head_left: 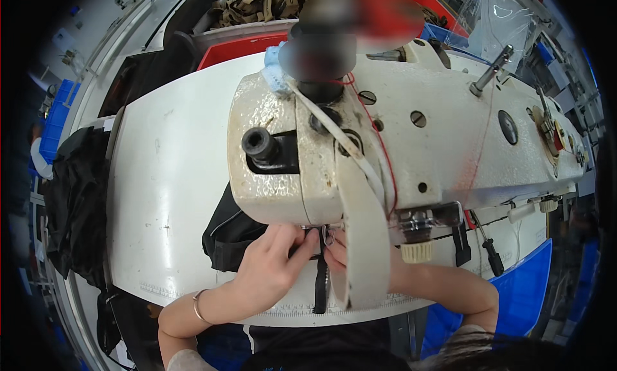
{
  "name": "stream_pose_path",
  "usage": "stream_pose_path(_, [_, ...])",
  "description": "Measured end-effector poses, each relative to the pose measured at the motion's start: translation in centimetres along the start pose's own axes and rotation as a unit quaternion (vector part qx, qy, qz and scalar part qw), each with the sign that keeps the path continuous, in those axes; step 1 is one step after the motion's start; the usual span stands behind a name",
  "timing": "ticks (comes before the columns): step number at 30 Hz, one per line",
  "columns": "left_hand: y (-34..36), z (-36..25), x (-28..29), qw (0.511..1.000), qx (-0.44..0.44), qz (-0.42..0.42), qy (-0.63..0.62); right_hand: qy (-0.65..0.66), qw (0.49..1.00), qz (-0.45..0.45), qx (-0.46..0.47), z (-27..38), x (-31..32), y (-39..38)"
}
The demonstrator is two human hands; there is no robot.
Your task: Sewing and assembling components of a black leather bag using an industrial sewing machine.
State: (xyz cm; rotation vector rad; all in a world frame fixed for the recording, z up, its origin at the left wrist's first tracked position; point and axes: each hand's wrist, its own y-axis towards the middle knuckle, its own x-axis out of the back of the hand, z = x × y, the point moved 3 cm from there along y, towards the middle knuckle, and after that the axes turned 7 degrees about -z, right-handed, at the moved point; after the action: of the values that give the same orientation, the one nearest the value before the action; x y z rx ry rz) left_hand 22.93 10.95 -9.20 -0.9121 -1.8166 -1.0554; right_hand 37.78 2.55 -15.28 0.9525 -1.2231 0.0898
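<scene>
Appears part-done: shows black strip positioned at near side of sewing machine beside black fabric, apparently pinched at upper end by closed fingertips of left hand, with grip of right hand not determinable, and seemingly leaves sewing unfinished.

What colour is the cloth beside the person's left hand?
Black. The cloth shows best in the head view.

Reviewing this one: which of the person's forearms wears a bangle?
The left forearm: a thin bangle circles it, while the visible part of the right forearm shows none.
</scene>
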Motion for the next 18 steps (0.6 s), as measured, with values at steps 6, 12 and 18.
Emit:
stream_pose_path(6, [-1.0, 0.1, -2.2, 0.987, -0.130, -0.092, 0.016, -0.036, 0.998, -0.034, 0.031, 0.5, 1.6, 0.5])
stream_pose_path(12, [-1.4, 0.4, -2.7, 0.986, -0.129, -0.102, -0.007, -0.085, 0.994, 0.031, 0.057, 0.6, 1.9, 0.8])
stream_pose_path(18, [-0.9, 0.2, -2.3, 0.984, -0.140, -0.109, -0.019, -0.067, 0.995, 0.052, 0.049, 0.7, 2.3, 0.8])
